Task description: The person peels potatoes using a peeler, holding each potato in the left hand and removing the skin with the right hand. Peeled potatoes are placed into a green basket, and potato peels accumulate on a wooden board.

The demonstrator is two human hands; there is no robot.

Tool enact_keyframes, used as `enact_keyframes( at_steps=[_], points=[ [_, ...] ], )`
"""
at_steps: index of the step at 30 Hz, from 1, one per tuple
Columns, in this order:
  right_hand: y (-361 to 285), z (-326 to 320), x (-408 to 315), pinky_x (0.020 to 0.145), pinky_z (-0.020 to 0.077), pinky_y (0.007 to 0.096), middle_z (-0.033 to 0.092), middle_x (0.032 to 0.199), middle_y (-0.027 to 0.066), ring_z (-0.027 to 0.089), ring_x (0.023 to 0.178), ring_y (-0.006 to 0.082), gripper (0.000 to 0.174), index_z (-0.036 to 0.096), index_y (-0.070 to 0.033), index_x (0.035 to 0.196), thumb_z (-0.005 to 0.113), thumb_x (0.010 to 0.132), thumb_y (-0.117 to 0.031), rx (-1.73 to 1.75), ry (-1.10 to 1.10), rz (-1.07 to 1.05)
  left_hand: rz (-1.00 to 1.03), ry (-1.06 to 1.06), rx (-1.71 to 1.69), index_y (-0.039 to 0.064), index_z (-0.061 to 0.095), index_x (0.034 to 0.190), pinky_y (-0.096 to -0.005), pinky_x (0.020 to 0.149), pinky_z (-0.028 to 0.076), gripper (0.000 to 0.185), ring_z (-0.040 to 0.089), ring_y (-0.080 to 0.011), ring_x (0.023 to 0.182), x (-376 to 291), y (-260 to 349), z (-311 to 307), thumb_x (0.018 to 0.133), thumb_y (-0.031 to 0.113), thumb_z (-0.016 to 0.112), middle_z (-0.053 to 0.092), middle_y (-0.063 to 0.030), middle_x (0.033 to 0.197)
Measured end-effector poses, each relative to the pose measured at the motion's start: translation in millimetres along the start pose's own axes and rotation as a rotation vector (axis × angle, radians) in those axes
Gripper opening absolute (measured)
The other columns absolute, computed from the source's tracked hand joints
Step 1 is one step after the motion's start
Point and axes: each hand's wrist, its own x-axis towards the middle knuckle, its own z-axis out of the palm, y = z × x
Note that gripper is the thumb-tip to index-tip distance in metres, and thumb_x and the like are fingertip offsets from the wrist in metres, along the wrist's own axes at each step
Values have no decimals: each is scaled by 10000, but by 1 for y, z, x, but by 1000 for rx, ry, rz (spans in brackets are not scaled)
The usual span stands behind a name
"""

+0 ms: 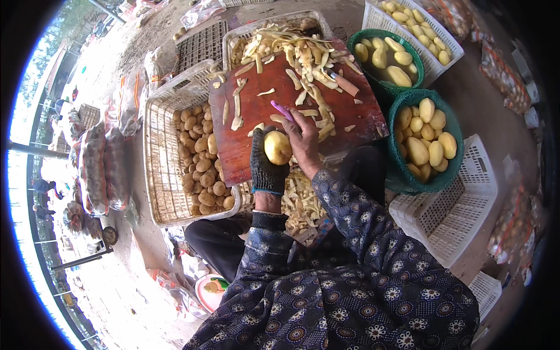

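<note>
My left hand (267, 168), in a dark knitted glove, grips a potato (277, 148) whose visible side is mostly peeled and pale yellow. My bare right hand (303, 142) is closed around a purple-handled peeler (283, 110), just right of the potato. The peeler's blade cannot be made out. Both hands are over the near edge of a red board (258, 105), where potato peelings (321, 109) lie scattered. A knife with a wooden handle (345, 84) rests among the peelings at the board's right side.
Unpeeled potatoes (203, 164) fill part of a crate (164, 175) on the left. To the right, two green tubs (396, 175) (355, 37) hold peeled potatoes. A white crate (472, 210) lies beside the nearer tub. More peelings (302, 201) are heaped below the board, between my legs.
</note>
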Motion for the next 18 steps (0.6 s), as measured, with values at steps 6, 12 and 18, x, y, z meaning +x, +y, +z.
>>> enact_keyframes(
  at_steps=[6, 12, 18],
  points=[
    [-17, -16, -21, 868, 439, 279, 613, 1108, 152, 564, 1012, 165, 370, 510, 53, 1216, 530, 891, -123, -121, -6, -90, -446, 104, -624, 87, 515, 1082, -416, 763, 495, 485, 583, -255, 861, 12, -11, -8, 895, 529, 444, 608, -103, 939],
    [-18, -17, -54, 746, 475, 320, 613, 1016, 206, 616, 887, 264, 374, 516, 21, 1220, 531, 861, -79, -415, -121, -110, 47, 126, -26, 72, 521, 1057, -314, 694, 508, 292, 593, -186, 820, 37, -56, -58, 925, 330, 479, 598, -81, 954],
    [-20, -7, -100, 562, 446, 421, 535, 717, 204, 559, 660, 390, 439, 514, -49, 1248, 557, 811, -55, -528, -2, -265, 95, 259, -82, 83, 540, 968, -289, 678, 497, 239, 596, -163, 742, 23, -53, -34, 937, 302, 448, 606, -53, 849]
  ],
)
